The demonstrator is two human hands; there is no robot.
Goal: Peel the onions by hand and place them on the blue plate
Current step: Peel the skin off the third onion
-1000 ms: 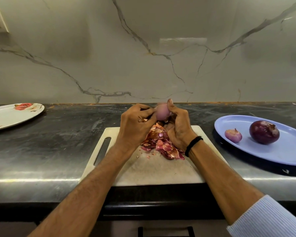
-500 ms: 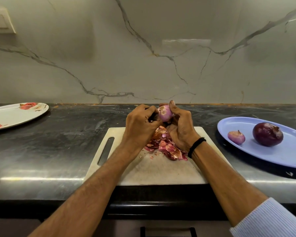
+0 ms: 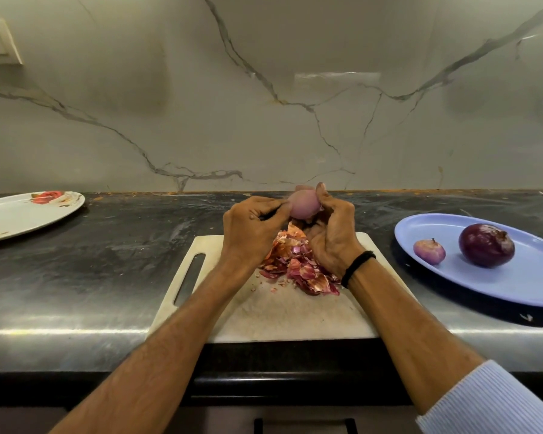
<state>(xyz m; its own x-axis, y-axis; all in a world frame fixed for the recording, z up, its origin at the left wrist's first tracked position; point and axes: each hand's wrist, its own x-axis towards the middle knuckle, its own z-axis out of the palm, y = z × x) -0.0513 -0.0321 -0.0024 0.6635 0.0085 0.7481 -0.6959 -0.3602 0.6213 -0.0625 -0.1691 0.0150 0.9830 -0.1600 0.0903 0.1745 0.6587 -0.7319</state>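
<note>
A blue plate (image 3: 530, 286) is set on the dark counter (image 3: 91, 277) at the right. Two onions are held in it: a small pale-purple onion (image 3: 429, 252) on the left and a large dark-purple onion (image 3: 486, 249) just beside it on the right, the two lying apart. The large one is glossy, with a dry tuft at its upper right; a short stub is seen on top of the small one. A white plate (image 3: 22, 214) printed with red flowers is placed at the far left of the counter.

A pale cutting board (image 3: 279, 317) with a slot handle on its left side is laid between the two plates, at the front edge of the counter. A heap of red and orange onion skins (image 3: 295, 264) is piled on its far half.

A third onion (image 3: 303, 204) is held in the air above the far end of the board, over the skins. Its surface is shown smooth and pinkish-purple, slightly blurred, and a loose flap of skin can be made out at its right side. It is gripped from the right by the right hand (image 3: 333, 236), whose fingers are curled beneath it and whose thumb is raised along its right side. Its left side is pinched by the curled fingertips and thumb of the left hand (image 3: 251, 233). A black band (image 3: 356, 267) is worn on the right wrist.
</note>
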